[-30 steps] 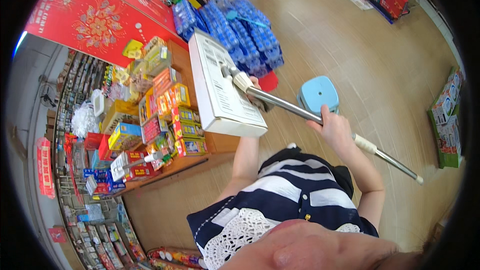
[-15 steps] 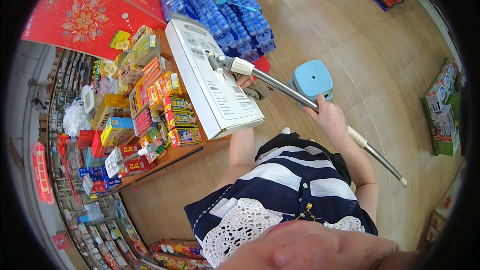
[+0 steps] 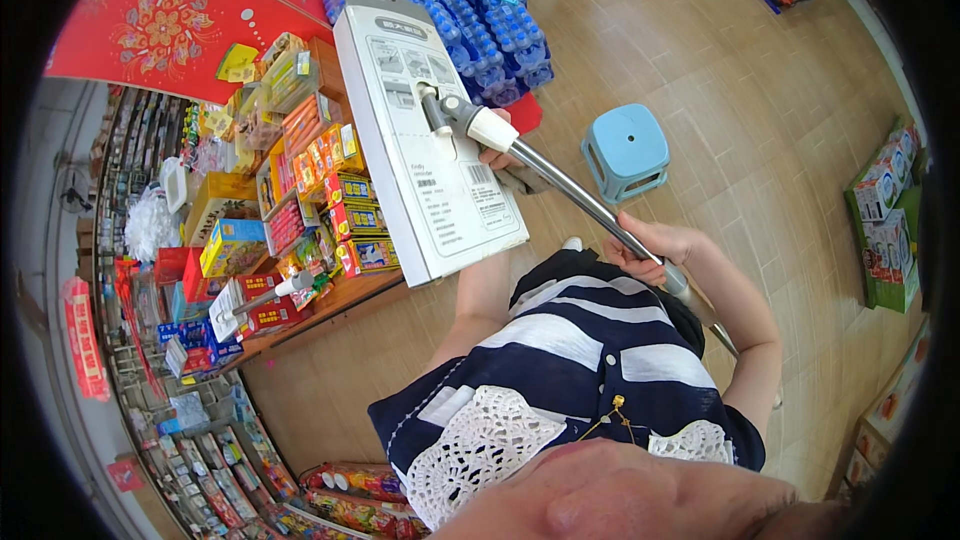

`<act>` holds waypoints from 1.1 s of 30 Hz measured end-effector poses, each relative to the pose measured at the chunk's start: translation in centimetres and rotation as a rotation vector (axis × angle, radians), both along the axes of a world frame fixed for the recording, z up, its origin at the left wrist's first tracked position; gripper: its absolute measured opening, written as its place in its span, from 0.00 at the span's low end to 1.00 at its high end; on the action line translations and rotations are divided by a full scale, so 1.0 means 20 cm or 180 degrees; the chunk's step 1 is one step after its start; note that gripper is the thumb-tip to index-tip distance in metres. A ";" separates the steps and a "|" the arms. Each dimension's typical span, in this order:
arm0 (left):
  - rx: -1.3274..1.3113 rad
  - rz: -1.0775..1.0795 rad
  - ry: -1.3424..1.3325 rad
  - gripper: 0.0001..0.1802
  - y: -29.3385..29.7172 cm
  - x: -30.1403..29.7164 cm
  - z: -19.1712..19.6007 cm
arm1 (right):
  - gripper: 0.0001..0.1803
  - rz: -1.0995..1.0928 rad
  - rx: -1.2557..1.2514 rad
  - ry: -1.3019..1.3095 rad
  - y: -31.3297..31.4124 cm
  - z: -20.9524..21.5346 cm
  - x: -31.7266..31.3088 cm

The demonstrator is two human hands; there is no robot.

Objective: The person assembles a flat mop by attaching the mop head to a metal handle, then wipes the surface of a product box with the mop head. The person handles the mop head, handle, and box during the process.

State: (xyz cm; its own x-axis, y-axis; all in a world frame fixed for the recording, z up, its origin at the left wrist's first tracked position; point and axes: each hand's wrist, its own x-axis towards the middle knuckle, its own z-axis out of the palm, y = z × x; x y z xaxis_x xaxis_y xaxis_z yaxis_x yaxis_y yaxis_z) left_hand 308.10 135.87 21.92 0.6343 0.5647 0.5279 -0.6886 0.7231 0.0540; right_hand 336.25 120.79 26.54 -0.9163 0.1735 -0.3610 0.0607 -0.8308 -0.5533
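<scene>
Head view: we keep our right hand closed around the metal pole; its jointed end sits against the printed face of the white box. Our left hand, partly hidden, grips that box's right edge. The box is near the wooden counter; a blue stool stands beyond the pole.

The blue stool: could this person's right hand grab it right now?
Probably not: the right hand is closed around the metal pole, though nothing seems to cover the blue stool.
</scene>
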 end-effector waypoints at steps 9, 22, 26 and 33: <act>0.0083 -0.0490 -0.0221 0.21 0.06 -0.01 -0.07 | 0.12 -0.1526 0.2089 -0.0983 -0.13 0.02 -0.14; 0.0182 -0.1026 -0.0614 0.20 0.10 0.02 -0.10 | 0.16 -0.1721 -0.0349 0.1092 -0.12 -0.16 -0.32; 0.0185 -0.1037 -0.0403 0.19 0.14 -0.07 -0.15 | 0.16 -0.2690 0.2547 -0.0780 -0.09 -0.11 -0.45; 0.0244 -0.0833 -0.0246 0.19 0.17 -0.06 -0.15 | 0.13 -0.2104 0.1302 -0.0543 -0.07 -0.09 -0.40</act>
